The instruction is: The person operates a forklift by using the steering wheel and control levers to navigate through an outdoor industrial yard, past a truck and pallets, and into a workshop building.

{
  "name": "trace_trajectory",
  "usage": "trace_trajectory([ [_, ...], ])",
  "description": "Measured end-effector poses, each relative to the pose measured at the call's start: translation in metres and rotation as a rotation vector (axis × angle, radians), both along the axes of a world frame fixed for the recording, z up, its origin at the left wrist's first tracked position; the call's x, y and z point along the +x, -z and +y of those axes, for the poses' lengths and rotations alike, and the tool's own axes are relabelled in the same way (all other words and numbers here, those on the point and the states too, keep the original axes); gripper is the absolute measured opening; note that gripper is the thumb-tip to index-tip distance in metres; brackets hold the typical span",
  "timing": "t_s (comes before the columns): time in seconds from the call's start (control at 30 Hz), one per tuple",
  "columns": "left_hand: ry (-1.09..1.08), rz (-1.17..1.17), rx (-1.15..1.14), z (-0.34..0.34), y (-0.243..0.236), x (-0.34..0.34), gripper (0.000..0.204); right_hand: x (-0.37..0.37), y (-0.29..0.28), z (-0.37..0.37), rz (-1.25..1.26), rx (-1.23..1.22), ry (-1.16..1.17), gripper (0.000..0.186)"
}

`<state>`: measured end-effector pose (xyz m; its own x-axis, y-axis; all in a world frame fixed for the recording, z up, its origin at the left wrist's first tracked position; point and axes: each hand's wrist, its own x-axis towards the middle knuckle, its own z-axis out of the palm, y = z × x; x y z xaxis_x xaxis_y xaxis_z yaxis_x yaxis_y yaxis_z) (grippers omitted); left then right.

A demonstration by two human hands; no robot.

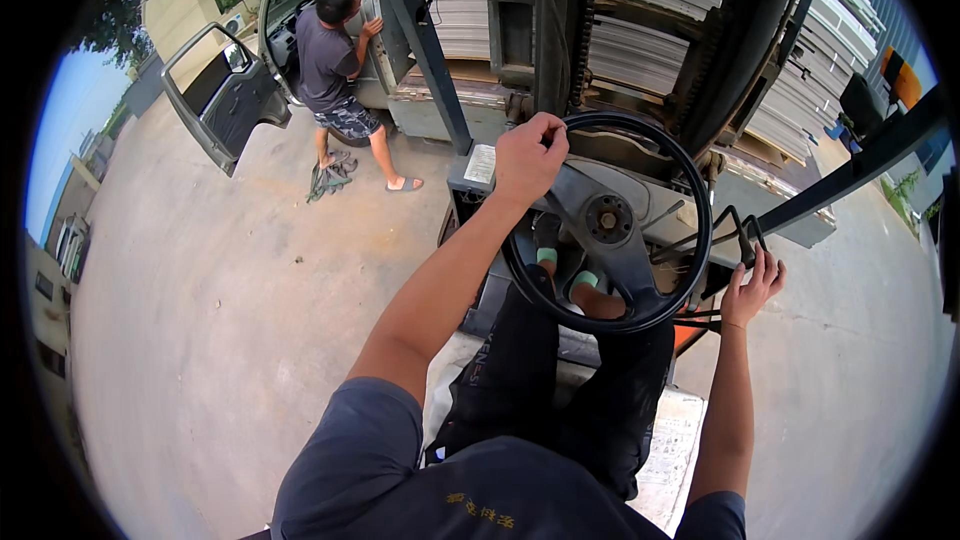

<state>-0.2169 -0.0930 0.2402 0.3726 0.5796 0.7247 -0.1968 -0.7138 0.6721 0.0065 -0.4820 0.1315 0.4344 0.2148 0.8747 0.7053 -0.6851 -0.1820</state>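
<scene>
Closed over the upper left of the rim, my left hand [530, 158] grips the black steering wheel [697, 270] of the forklift I sit in. My right hand [755, 285] is at the side of the dashboard, its thumb and fingers curled on the end of a black control lever [747, 245]. More thin levers stand between it and the wheel. My feet are on the forklift floor, seen through the wheel's spokes. Ahead rises the dark mast [552, 30] with its chains.
Beyond the mast, stacked grey boards [640, 35] lie on a truck bed. At the left, a person [335, 70] in dark clothes and slides stands by the truck's open door [225, 95]. A crumpled cloth [331, 177] is on the concrete. A roof post [425, 50] slants up at the left.
</scene>
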Motion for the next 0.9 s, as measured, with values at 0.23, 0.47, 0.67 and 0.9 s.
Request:
trace_trajectory([
  [0.23,0.001,-0.021,0.010,0.013,0.005,-0.012,0.010,-0.010,0.007,0.011,0.000,-0.014,-0.017,0.046],
  [0.47,-0.037,-0.027,0.004,0.021,-0.002,-0.041,0.010,-0.021,0.003,0.024,-0.007,-0.057,-0.006,0.047],
  [0.67,-0.003,-0.023,0.063,0.009,-0.001,-0.092,0.010,-0.079,0.012,-0.004,-0.020,-0.077,0.034,0.046],
  [0.9,-0.007,-0.029,0.078,0.008,0.002,-0.128,0.010,-0.109,0.011,-0.007,-0.024,-0.107,0.033,0.046],
])
